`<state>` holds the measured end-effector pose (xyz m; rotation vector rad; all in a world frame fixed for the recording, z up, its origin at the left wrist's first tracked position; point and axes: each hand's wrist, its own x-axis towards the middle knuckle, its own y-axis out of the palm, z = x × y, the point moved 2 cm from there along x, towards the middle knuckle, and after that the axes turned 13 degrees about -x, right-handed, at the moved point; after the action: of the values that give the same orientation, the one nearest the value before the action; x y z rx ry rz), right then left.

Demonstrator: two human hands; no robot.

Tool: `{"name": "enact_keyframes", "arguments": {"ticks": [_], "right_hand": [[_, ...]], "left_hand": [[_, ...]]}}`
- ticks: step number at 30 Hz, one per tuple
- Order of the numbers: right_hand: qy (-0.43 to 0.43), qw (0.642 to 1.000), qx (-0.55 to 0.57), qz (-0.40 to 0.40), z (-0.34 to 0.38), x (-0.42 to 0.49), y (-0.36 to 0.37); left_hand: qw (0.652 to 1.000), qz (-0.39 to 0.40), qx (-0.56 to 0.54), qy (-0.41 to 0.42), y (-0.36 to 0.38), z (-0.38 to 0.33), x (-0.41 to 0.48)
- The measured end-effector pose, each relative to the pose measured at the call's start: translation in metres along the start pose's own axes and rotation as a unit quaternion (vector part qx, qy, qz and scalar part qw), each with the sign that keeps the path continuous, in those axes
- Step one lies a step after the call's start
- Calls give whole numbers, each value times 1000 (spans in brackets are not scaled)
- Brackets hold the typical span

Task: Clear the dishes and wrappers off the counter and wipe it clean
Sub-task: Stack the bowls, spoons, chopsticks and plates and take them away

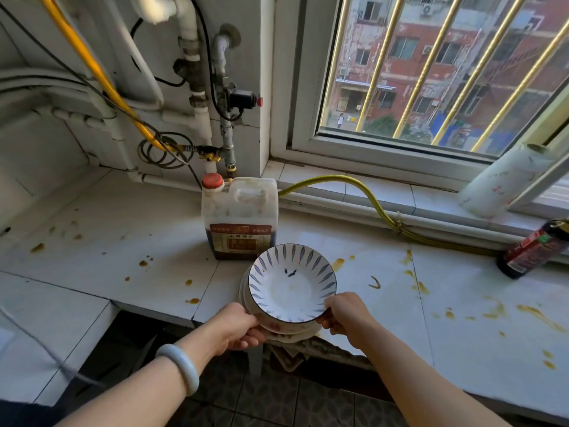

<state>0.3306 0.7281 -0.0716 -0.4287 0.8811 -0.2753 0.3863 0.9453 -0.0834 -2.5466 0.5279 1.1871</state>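
A stack of dishes (292, 285), topped by a white plate with blue leaf marks round its rim, is held just above the front edge of the white tiled counter (129, 229). My left hand (238, 328) grips the stack's left underside. My right hand (345, 312) grips its right rim. Brown sauce stains (535, 314) are spattered over the counter, most thickly on the right.
A plastic jug of dark liquid with a red cap (240, 217) stands just behind the dishes. A dark bottle (534, 249) lies at the right by the sill. A white roll (505, 183) leans on the window sill. A yellow hose (369, 198) runs along the wall.
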Motion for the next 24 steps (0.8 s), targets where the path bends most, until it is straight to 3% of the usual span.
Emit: {"name": "enact_keyframes", "arguments": {"ticks": [5,10,11,13,16,19,24], "right_hand": [[-12,1000,-17,21,0,0,-1],[-19,997,-66,43,-1,-1,-4],[-17,995,-86,42,-1,0,-6],[-13,994,-108,26,-2,4,-10],[8,998,-53,42,1,9,-8],[19,995,29,93,4,11,3],[15,996,42,81,3,18,17]], "left_hand": [[997,35,60,-34,-25,-14,3],[986,-149,-40,61,-44,-40,21],[983,-150,-63,82,-42,-44,23],[986,-86,-102,98,-32,-54,19],[996,-12,-56,75,-22,-59,26],[999,-4,-31,32,-24,-54,38],[999,-15,41,13,-15,-52,41]]}}
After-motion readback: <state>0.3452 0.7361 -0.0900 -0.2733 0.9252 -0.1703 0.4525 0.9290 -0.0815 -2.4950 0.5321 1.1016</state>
